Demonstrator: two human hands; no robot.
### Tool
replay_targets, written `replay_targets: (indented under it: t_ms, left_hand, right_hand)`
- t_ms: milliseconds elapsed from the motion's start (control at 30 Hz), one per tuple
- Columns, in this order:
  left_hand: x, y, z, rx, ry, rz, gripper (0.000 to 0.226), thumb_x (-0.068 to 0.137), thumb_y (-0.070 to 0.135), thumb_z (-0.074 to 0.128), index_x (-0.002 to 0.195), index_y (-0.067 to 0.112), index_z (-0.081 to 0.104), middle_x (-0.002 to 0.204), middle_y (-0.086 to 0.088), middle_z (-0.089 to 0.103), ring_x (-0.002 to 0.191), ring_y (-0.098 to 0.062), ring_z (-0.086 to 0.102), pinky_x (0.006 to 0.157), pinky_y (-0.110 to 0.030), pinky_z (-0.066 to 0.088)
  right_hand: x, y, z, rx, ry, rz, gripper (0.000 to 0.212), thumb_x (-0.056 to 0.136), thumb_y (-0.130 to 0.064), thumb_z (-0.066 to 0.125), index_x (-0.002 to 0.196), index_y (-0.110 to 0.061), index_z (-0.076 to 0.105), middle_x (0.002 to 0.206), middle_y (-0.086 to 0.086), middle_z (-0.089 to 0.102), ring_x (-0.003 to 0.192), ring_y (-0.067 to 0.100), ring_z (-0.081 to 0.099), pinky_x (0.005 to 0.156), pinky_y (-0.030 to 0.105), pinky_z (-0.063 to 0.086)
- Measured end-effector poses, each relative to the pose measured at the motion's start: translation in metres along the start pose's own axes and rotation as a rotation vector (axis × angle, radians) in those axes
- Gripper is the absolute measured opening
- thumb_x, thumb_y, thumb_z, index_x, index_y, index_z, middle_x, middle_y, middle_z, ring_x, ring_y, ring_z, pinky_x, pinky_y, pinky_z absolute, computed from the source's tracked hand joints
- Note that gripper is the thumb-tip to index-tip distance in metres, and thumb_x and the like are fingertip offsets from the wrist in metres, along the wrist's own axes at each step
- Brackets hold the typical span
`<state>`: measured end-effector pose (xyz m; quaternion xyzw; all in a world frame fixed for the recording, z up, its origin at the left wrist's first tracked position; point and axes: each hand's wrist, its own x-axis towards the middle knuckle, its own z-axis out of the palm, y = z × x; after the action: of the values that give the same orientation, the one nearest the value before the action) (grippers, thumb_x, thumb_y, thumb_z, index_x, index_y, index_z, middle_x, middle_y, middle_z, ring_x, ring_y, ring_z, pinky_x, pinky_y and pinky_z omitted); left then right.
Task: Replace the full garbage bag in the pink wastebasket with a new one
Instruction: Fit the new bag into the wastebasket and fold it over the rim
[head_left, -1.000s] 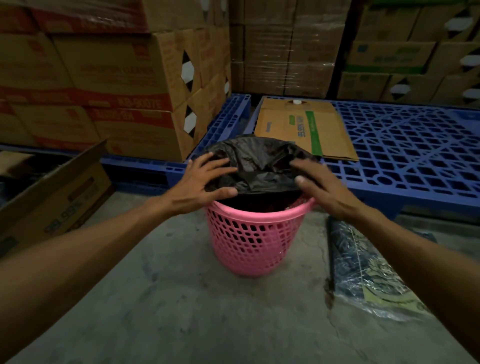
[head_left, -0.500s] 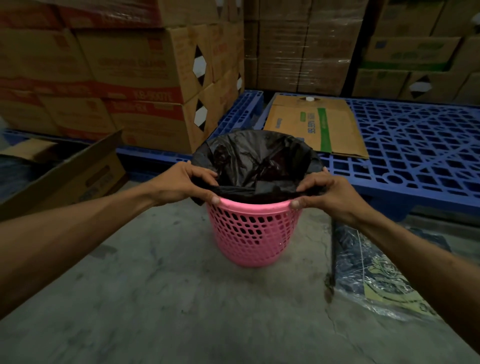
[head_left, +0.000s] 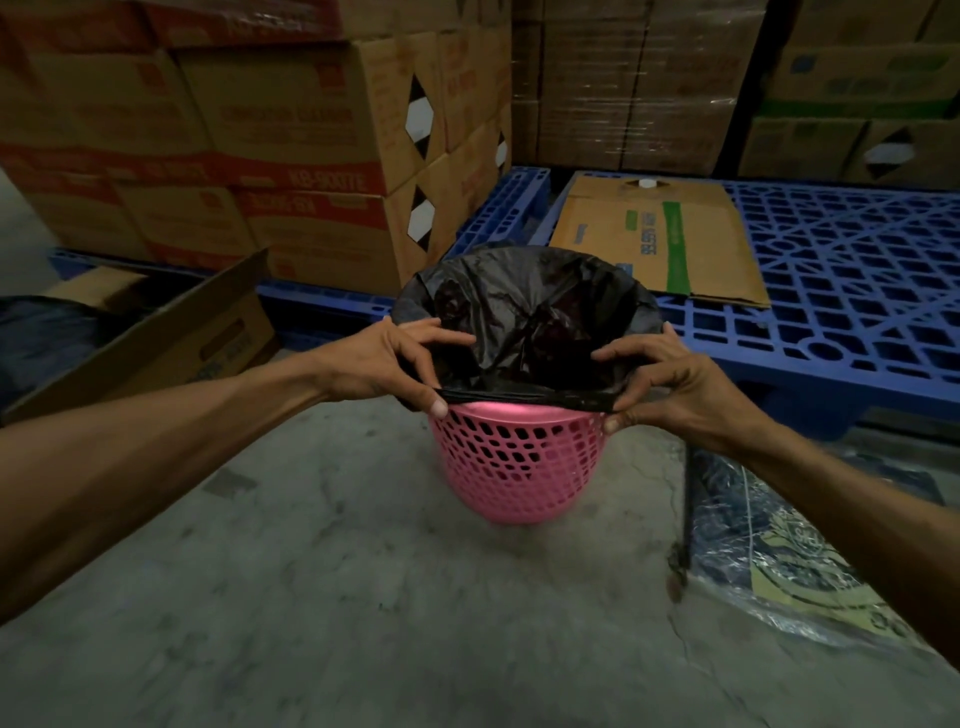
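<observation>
A pink lattice wastebasket (head_left: 519, 467) stands on the concrete floor in the middle of the head view. A black garbage bag (head_left: 524, 317) sits in it, its mouth spread wide above the rim and its near edge rolled into a band across the front. My left hand (head_left: 384, 369) pinches that edge at the basket's left side. My right hand (head_left: 670, 384) pinches it at the right side. The bag's inside is dark, and I cannot make out what lies in it.
Blue plastic pallets (head_left: 841, 291) lie behind the basket, one with a flattened cardboard sheet (head_left: 660, 239) on it. Stacked cartons (head_left: 291, 156) rise at the back left. An open carton (head_left: 171, 338) sits on the left. A plastic-wrapped bundle (head_left: 769, 561) lies on the floor to the right.
A second ago both hands lay flat on the bunched bag. They have since spread its mouth open and gripped its near edge at the rim.
</observation>
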<state>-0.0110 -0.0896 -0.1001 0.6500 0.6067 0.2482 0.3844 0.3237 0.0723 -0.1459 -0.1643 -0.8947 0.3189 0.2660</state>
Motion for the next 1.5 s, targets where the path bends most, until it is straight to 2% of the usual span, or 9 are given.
replay_targets:
  t_ms: [333,700,800,933,1000,1067,1167,1300,1500]
  left_hand:
    - [0.000,-0.005,-0.005,0.276,-0.104,-0.004,0.008,0.074,0.034,0.083,0.081,0.030,0.083,0.150,0.040,0.030,0.148,0.005,-0.004,0.113,-0.055,-0.024]
    - [0.003,-0.034,0.003,0.675,0.015,0.312,0.020,0.078,0.058,0.069,0.094,0.048,0.078,0.162,0.023,0.014,0.152,-0.019,-0.005,0.116,-0.060,-0.012]
    - [-0.001,-0.020,0.000,0.489,-0.020,0.080,0.019,0.078,0.056,0.074,0.097,0.058,0.072,0.158,0.014,0.031,0.152,-0.013,0.003,0.117,-0.054,-0.015]
    - [-0.002,0.012,-0.015,-0.047,0.166,-0.038,0.047,0.093,0.038,0.060,0.075,-0.002,0.077,0.114,0.007,0.074,0.121,-0.004,0.058,0.117,-0.040,0.024]
    - [0.006,0.016,-0.020,0.077,0.459,0.014,0.045,0.095,0.045,0.057,0.092,0.006,0.080,0.114,0.006,0.072,0.114,-0.005,0.059,0.111,-0.043,0.038]
    - [0.018,0.013,-0.023,0.500,0.459,0.084,0.043,0.097,0.053,0.049,0.122,0.027,0.071,0.146,0.005,0.050,0.138,-0.010,0.037,0.120,-0.049,0.023]
    - [0.040,0.007,-0.024,0.784,-0.006,-0.145,0.073,0.093,0.072,0.020,0.155,0.034,0.029,0.167,0.001,0.009,0.153,-0.017,0.001,0.119,-0.049,-0.013]
    - [0.067,0.003,-0.037,1.042,-0.316,-0.545,0.105,0.075,0.092,0.018,0.158,0.027,0.020,0.166,-0.001,0.012,0.153,-0.019,-0.003,0.113,-0.054,-0.027]
    - [0.106,0.024,-0.043,1.190,-0.254,-0.202,0.069,0.088,0.073,0.042,0.137,0.026,0.056,0.144,-0.005,0.052,0.130,-0.027,0.048,0.114,-0.049,0.032]
  right_hand:
    - [0.012,0.001,-0.008,-0.057,-0.180,0.006,0.012,0.069,-0.039,0.085,0.076,-0.030,0.082,0.146,-0.020,0.051,0.148,0.004,0.026,0.120,0.061,-0.007]
    - [0.011,0.024,-0.008,-0.317,-0.130,-0.153,0.008,0.076,-0.038,0.083,0.083,-0.035,0.081,0.147,-0.009,0.051,0.143,0.015,0.037,0.119,0.064,0.009]
    - [0.010,0.018,-0.015,-0.292,-0.198,-0.079,0.007,0.077,-0.019,0.079,0.082,-0.021,0.082,0.140,-0.030,0.051,0.143,0.009,0.036,0.122,0.058,0.003]
    - [0.014,-0.006,-0.023,0.225,0.062,0.152,0.025,0.083,-0.006,0.054,0.066,-0.002,0.072,0.122,-0.003,0.071,0.119,0.018,0.061,0.103,0.059,0.046]
    - [0.030,-0.015,-0.022,-0.023,0.227,0.112,0.027,0.085,-0.013,0.050,0.077,-0.016,0.076,0.125,-0.006,0.069,0.121,0.015,0.058,0.100,0.056,0.047]
    - [0.055,-0.023,-0.022,-0.377,0.083,0.014,0.032,0.095,-0.025,0.047,0.109,-0.031,0.075,0.146,-0.008,0.054,0.140,0.016,0.040,0.117,0.054,0.028]
    - [0.086,-0.019,-0.011,-0.658,-0.524,0.216,0.059,0.100,-0.065,0.025,0.150,-0.039,0.043,0.164,-0.010,0.022,0.154,0.014,0.004,0.121,0.050,-0.014]
    - [0.121,-0.022,-0.013,-0.827,-0.913,0.828,0.090,0.086,-0.075,0.041,0.155,-0.017,0.031,0.162,0.006,0.027,0.149,0.029,0.024,0.123,0.051,0.005]
    - [0.159,-0.041,-0.003,-1.121,-0.825,0.335,0.065,0.086,-0.068,0.053,0.142,-0.034,0.052,0.158,0.001,0.039,0.143,0.031,0.037,0.118,0.053,0.026]
